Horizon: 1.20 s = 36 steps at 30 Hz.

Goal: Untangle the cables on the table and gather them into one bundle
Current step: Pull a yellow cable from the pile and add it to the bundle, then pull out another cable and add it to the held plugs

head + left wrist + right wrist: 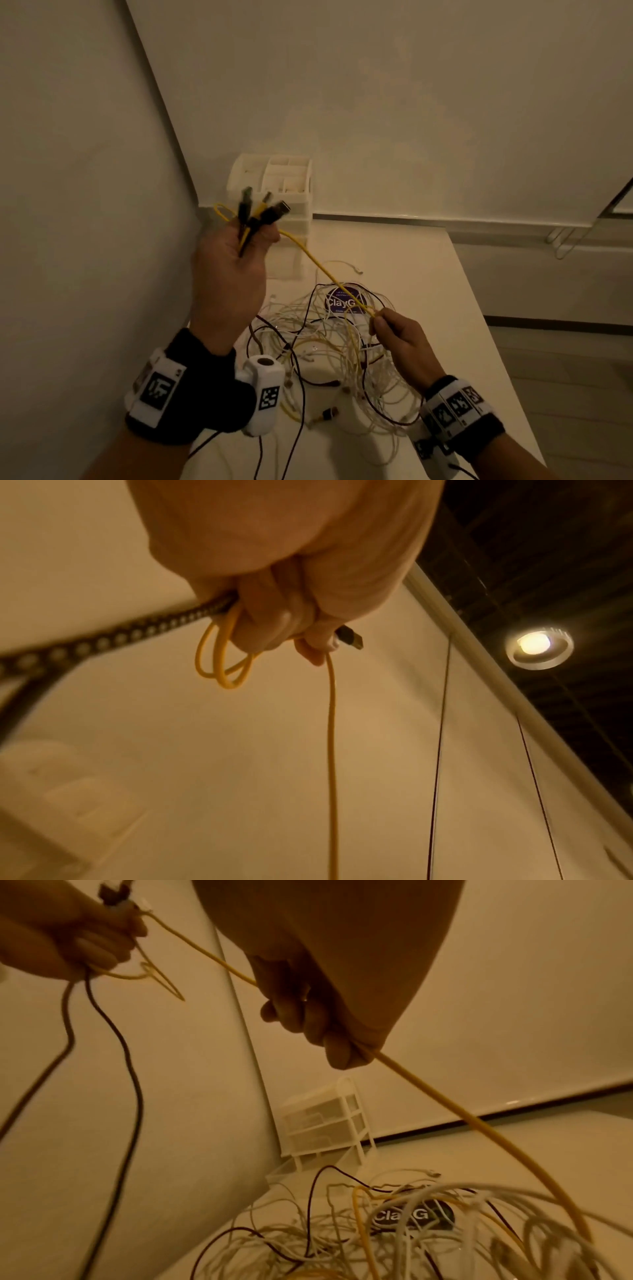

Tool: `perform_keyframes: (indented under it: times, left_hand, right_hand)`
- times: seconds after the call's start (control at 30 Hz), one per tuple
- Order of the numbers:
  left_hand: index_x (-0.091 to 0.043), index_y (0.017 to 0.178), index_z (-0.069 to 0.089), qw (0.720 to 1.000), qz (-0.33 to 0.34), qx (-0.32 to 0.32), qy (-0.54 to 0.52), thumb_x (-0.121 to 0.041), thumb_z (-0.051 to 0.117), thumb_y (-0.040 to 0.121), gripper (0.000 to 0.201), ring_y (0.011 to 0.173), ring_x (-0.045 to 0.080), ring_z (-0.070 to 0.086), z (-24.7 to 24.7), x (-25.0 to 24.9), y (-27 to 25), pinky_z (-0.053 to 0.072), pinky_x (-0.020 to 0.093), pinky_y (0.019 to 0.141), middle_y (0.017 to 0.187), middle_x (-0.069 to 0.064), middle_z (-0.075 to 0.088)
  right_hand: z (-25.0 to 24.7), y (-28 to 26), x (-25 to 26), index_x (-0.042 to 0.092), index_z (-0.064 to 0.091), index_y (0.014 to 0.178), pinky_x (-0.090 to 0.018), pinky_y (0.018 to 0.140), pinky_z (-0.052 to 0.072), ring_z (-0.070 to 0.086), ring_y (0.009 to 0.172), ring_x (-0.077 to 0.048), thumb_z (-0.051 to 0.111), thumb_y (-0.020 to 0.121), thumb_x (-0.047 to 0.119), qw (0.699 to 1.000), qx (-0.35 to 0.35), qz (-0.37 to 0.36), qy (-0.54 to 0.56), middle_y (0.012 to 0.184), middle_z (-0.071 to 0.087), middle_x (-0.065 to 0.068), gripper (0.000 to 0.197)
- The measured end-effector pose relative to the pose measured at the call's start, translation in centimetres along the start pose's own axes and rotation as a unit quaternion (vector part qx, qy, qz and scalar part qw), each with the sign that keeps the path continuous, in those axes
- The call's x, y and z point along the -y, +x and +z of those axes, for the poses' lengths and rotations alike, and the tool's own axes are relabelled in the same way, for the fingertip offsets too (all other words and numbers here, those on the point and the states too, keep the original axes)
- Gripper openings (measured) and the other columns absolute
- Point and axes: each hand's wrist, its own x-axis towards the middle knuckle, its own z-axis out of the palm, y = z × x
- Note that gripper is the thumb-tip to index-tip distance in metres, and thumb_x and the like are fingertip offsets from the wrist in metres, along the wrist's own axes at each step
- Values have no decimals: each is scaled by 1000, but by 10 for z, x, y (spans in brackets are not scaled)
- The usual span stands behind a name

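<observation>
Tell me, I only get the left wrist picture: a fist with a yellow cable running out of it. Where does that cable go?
Observer: The yellow cable runs taut down to the right hand, which pinches it above the table.
Visitor: What lies under that hand?
Observer: A tangled pile of cables, mostly white, with some dark and yellow strands.
Visitor: Does the left hand hold only the yellow one?
Observer: No. The left hand grips several plug ends that stick up from the fist.
</observation>
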Motion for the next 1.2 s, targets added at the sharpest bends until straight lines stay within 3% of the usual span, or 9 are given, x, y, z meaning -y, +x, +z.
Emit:
perform_keyframes:
  times: [0.13, 0.3, 0.4, 0.53, 0.63, 0.77, 0.87, 1.0, 1.2]
  left_hand:
    - [-24, 104, 70, 999, -7, 30, 31, -24, 62, 94, 13, 62, -2, 55, -4, 9, -4, 39, 11, 57, 71, -12, 64]
    - [-29, 109, 71, 998, 13, -46, -46, -25, 67, 92, 18, 46, 5, 42, -7, 0, -11, 41, 25, 46, 59, -11, 62]
    - [-43, 83, 73, 995, 19, 76, -61, -26, 68, 87, 18, 43, 2, 47, -2, -13, -17, 40, 17, 43, 52, -17, 60]
    - [-32, 115, 70, 972, 35, 231, -16, -23, 68, 89, 27, 57, 0, 54, 23, -13, -29, 46, 27, 52, 69, -13, 68]
    - [-31, 106, 71, 975, 40, 210, -55, -25, 69, 88, 19, 69, 6, 64, 37, -19, -31, 51, 24, 62, 78, -8, 72]
    - [-44, 90, 67, 975, 13, 191, -116, -36, 69, 80, 14, 58, 5, 54, 43, -23, -32, 45, 18, 56, 64, -7, 66]
    - [-39, 82, 70, 975, -16, 181, -125, -38, 68, 76, 6, 53, 14, 45, 44, -28, -39, 40, 26, 50, 59, 18, 54]
    - [-29, 75, 68, 983, -45, 110, -140, -30, 69, 87, 11, 41, 6, 35, 33, -24, -34, 32, 24, 43, 45, -10, 47]
    - [-9, 85, 68, 983, -81, 42, -158, -42, 65, 85, 33, 41, 8, 32, 3, 6, -12, 27, 28, 51, 48, -14, 43]
  right_hand:
    - [-4, 5, 5, 4, 54, 73, -27, 56, 28, 31, 51, -5, 48, 100, 18, 999, -16, 28, 42, 54, 40, 11, 31]
    - [-11, 7, 27, 1, 54, 75, -35, 54, 16, 19, 51, -13, 49, 94, 26, 985, 0, 50, 168, 56, 24, 3, 32]
    - [-21, 7, 51, 3, 55, 73, -36, 54, 14, 15, 53, -17, 48, 92, 24, 973, 20, 34, 227, 59, 19, -4, 30]
    - [-30, 8, 89, 10, 57, 67, -34, 52, 16, 16, 52, -18, 48, 91, 19, 962, 86, -2, 257, 61, 16, -15, 28]
    - [-33, 9, 110, 9, 58, 68, -30, 50, 18, 16, 51, -17, 46, 93, 19, 954, 131, -16, 267, 56, 21, -8, 29]
    - [-26, 4, 117, 4, 56, 73, -30, 50, 18, 18, 48, -15, 45, 95, 18, 948, 131, -19, 288, 54, 23, -5, 28]
    - [-13, -5, 111, 8, 57, 72, -32, 50, 17, 18, 49, -16, 45, 96, 21, 946, 123, -11, 299, 56, 23, -6, 30]
    - [0, -21, 92, 7, 60, 77, -34, 52, 19, 23, 50, -15, 45, 96, 24, 949, 132, 15, 285, 55, 31, -1, 30]
    - [19, -57, 44, 17, 57, 65, -34, 49, 28, 33, 48, -19, 51, 91, 39, 964, 105, 96, 223, 54, 36, -4, 34]
